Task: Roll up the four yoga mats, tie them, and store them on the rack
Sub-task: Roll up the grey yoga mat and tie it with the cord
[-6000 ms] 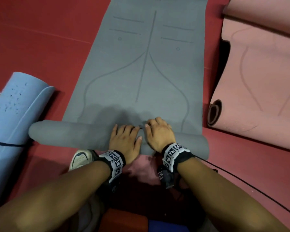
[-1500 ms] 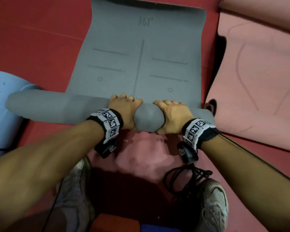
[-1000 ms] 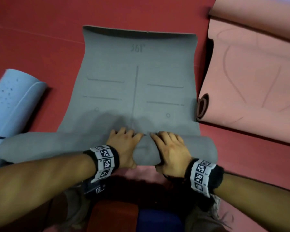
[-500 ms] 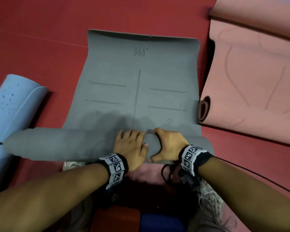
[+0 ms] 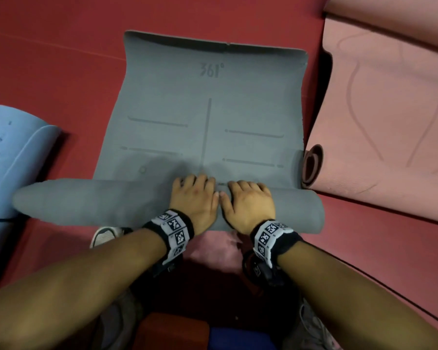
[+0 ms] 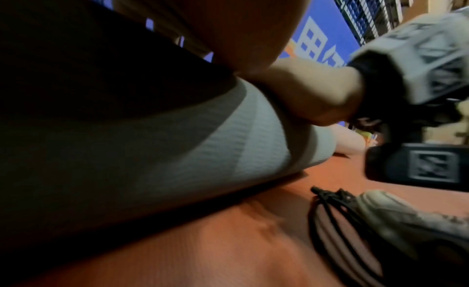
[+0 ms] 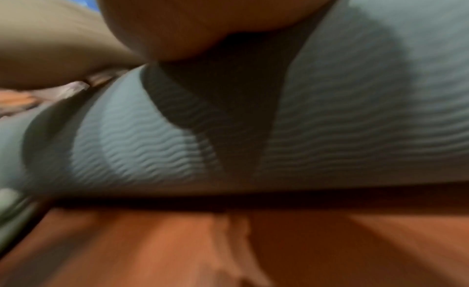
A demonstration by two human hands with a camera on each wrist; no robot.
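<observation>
1. Both forearms reach in from the bottom of the head view, left from the lower left and right from the lower right, meeting at the middle of the frame.
2. Left hand (image 5: 194,198) lies palm down on top of the rolled part of the grey mat (image 5: 208,117), fingers fairly straight and draped over the far side of the roll, tips touching the flat sheet beyond.
3. Right hand (image 5: 248,202) sits just beside it, also palm down on the roll, fingers curving gently over the crest; the two thumbs nearly touch at the centre.
4. Neither hand wraps round the roll; both press on it from above.
5. The roll runs across the middle of the frame from left to right; the unrolled end with the "361°" print lies flat in the upper centre on the red floor (image 5: 48,59).
6. In the left wrist view the right hand (image 6: 312,94) rests on the ribbed roll (image 6: 203,150); a black cord (image 6: 330,211) lies on the floor at lower right.
7. Blue mat (image 5: 8,157), rolled, sits at the left edge, touching the grey roll's left end.
8. Pink mat (image 5: 390,122) fills the right side, partly rolled, its rolled end facing the grey sheet's right edge.
</observation>
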